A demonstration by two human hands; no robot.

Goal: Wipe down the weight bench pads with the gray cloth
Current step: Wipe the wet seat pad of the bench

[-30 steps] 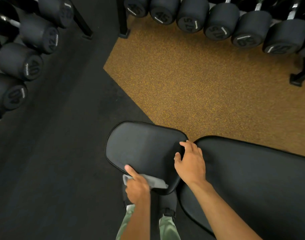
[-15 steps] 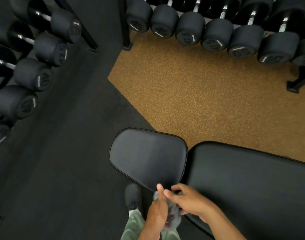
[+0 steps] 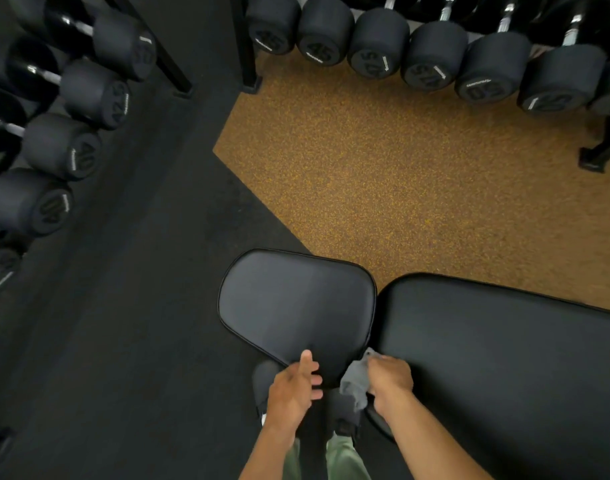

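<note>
The black seat pad [image 3: 296, 303] of the weight bench lies below centre, and the longer back pad [image 3: 497, 358] stretches off to the right. My right hand [image 3: 390, 379] grips the bunched gray cloth [image 3: 355, 386] at the near end of the gap between the two pads. My left hand [image 3: 293, 389] hovers just left of it at the seat pad's near edge, thumb up and fingers loosely extended, holding nothing.
Racks of black dumbbells line the left side [image 3: 64, 143] and the far side [image 3: 435, 53]. Orange speckled flooring [image 3: 400, 188] lies beyond the bench and black rubber flooring [image 3: 123, 323] to the left. My shoes and green trousers [image 3: 341, 455] show below the pads.
The gray cloth passed from my left hand to my right. My right hand left the seat pad's right edge and came down to meet the left, which has now let go.
</note>
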